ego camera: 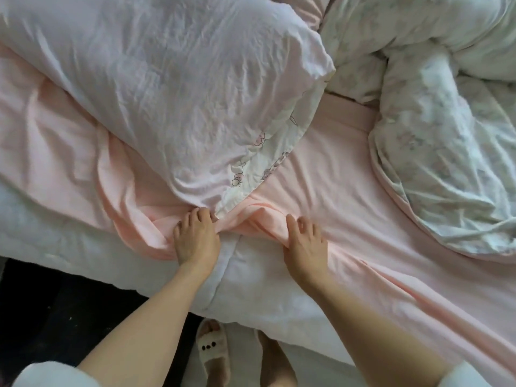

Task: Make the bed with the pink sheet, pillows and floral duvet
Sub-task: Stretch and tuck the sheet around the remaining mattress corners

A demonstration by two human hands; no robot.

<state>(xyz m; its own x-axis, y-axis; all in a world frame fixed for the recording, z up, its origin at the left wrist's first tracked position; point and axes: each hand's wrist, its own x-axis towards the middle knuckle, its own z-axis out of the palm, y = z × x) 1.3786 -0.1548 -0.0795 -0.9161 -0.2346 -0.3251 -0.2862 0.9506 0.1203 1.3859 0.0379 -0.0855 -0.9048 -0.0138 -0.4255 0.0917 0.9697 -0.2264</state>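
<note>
At the near edge of the bed: both hands work the bunched border of the pink sheet [349, 174], where it has ridden up and left the white mattress pad [245, 275] bare.
Left hand [195, 241]: at about 6 o'clock in the view, fingers curled into a fold of sheet, pinching it; its fingertips reach the lowest corner of the pillow.
Right hand [305, 241]: just to the 3 o'clock side of the left, thumb and fingers closed on the raised ridge of sheet between the two hands.
Pillow [167, 88]: large, pale pink with a printed band along one side, lying from 10 o'clock down toward centre, its corner resting on the bunched sheet.
Floral duvet [435, 121]: heaped at 1 to 3 o'clock, well apart from both hands.
Key relation: the loose sheet edge runs roughly 9 to 3 o'clock along the bed side, straight under both grips; the bare pad lies toward 6 o'clock, so the pull is likely toward the person. The left hand is nearer the pillow, whose weight may hold the sheet back.
Progress: early, judging by the sheet being crumpled and the duvet unspread.
Floor: a fluffy slipper [208, 347] at 6 o'clock.
</note>
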